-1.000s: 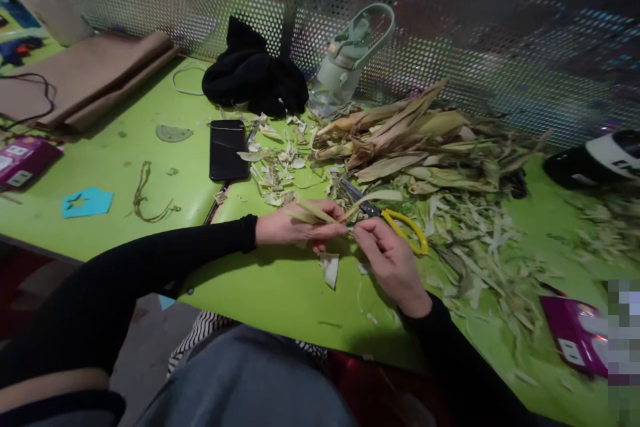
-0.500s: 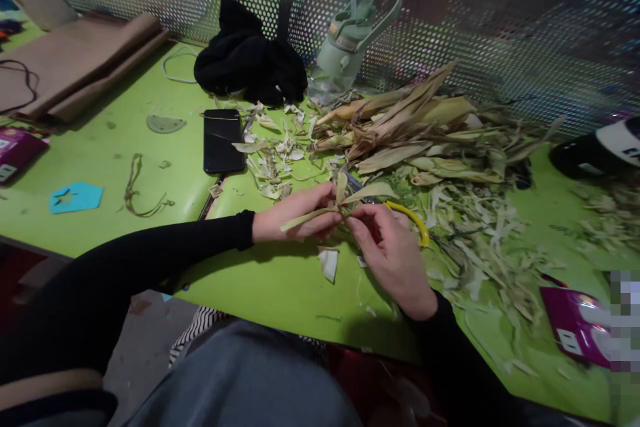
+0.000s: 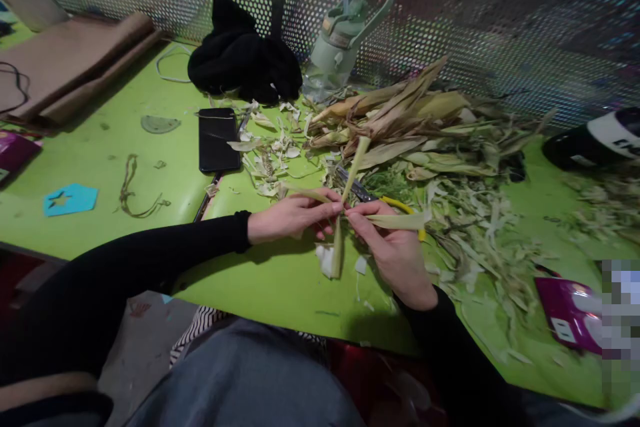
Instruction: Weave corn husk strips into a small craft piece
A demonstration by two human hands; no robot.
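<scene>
Several pale corn husk strips (image 3: 354, 170) cross between my hands, pointing up, down, left and right from one centre. My left hand (image 3: 305, 213) pinches them at that crossing, its thumb on top. Close beside it, my right hand (image 3: 387, 240) pinches the crossing from the right, and one strip lies over its fingers. My fingers hide the very middle. Just behind the hands lie scissors (image 3: 400, 203) with yellow handles, partly covered by my right hand and a strip. A white scrap (image 3: 325, 259) rests on the table under the downward strip.
A heap of dried corn husks (image 3: 410, 120) lies behind my hands, with shredded husk (image 3: 475, 233) to the right. Further off are a phone (image 3: 219, 140), a green water bottle (image 3: 335, 40), black cloth (image 3: 245, 57), a dark bottle (image 3: 595, 140) and a purple packet (image 3: 570, 313).
The husk strips have turned and spread from a bunched shape into a cross, one now hanging downward. My left hand has rolled over so its back and thumb face up.
</scene>
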